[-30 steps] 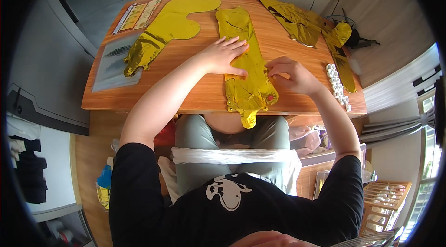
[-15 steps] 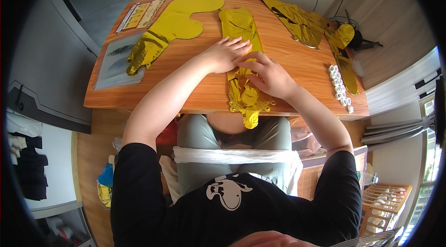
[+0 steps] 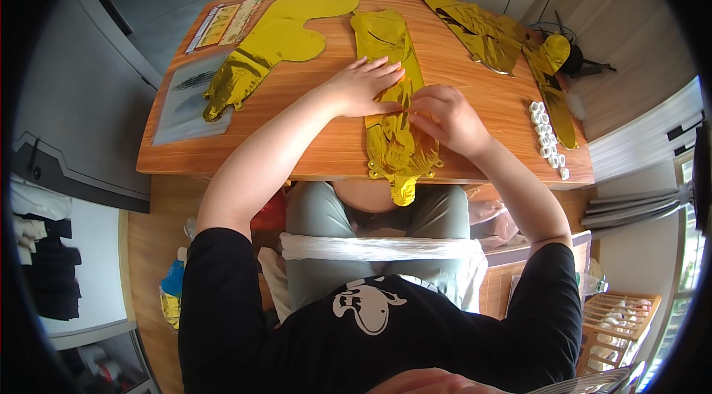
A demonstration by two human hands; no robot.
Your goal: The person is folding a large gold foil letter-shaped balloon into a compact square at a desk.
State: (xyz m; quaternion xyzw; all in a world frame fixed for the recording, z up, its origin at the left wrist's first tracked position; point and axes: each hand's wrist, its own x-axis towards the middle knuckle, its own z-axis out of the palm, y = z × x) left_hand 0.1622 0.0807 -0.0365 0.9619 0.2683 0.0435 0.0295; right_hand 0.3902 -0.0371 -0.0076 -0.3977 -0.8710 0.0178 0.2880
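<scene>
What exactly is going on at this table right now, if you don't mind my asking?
A seated person is working a flat gold foil balloon on a wooden table. The left hand presses it flat while the right hand pinches it beside it; its crumpled near end hangs over the table edge. More gold foil shapes lie around, and a row of small white pieces sits to the right.
</scene>
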